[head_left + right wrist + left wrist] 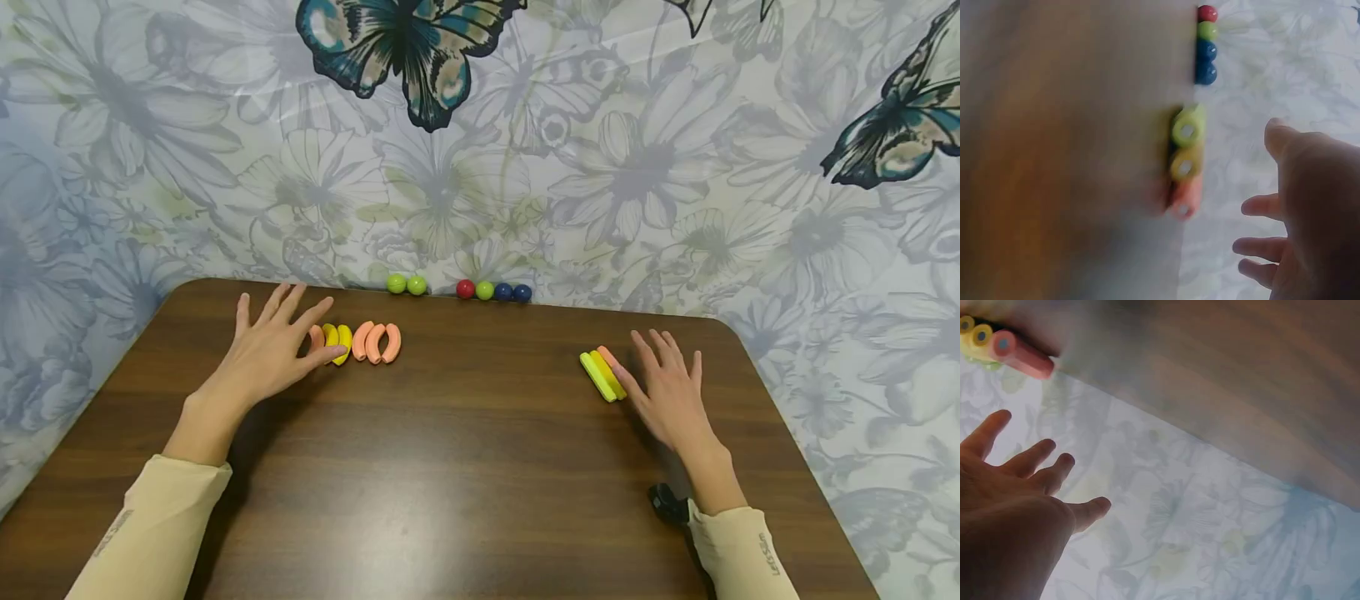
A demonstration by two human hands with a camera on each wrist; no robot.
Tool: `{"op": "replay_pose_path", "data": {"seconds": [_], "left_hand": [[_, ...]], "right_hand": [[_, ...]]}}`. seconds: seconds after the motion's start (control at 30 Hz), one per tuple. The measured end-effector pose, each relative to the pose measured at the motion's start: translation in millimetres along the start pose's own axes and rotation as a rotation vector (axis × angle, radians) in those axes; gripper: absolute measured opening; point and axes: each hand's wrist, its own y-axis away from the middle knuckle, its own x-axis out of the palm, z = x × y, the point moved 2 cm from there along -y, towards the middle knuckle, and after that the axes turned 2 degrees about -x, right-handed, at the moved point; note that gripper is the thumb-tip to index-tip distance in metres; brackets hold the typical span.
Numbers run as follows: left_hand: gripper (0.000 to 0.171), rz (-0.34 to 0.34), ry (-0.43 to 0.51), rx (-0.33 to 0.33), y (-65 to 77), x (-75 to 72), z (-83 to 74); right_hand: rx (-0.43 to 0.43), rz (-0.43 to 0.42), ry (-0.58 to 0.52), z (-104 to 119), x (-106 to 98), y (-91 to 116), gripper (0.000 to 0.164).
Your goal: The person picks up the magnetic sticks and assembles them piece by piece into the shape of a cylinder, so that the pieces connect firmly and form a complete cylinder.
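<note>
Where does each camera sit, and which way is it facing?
Head: worn on the person's head, facing forward and down at the brown table and butterfly-patterned backdrop; the left grip, right grip and both sleeves show.
Left wrist: worn there, looking past the left grip toward the table's edge and a pink rod.
Right wrist: worn there, looking past the right grip toward a green stick, yellow stick and pink stick.
Shared: head and right wrist views both show the red ball and two blue balls.

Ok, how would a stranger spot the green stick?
On the brown table, find the right hand. Just left of it lie three short sticks side by side. The green stick is farthest from the hand, the only green one of the three.
</note>
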Motion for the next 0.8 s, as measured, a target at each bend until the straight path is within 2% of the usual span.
{"op": "replay_pose_path", "data": {"seconds": [0.27, 0.43, 0.57, 0.67, 0.8], "left_hand": [[0.081, -0.002, 0.013, 0.037, -18.5, 4.5, -26.1], [0.074, -0.010, 0.031, 0.064, -26.5, 6.5, -46.2], [0.068, -0.027, 0.050, 0.072, -31.9, 9.5, -59.1], [0.065, -0.028, 0.057, 0.079, -34.9, 12.9, -68.0], [0.054, -0.045, 0.054, 0.109, -36.0, 17.1, -78.3]], "right_hand": [[-0.071, -0.005, -0.075, 39, 7, -42, 0.063], [-0.146, 0.010, -0.089, 69, 18, -80, 0.056], [-0.199, 0.015, -0.142, 87, 28, -110, 0.052], [-0.200, 0.012, -0.193, 95, 36, -128, 0.050], [-0.159, 0.013, -0.234, 96, 47, -145, 0.049]]}}
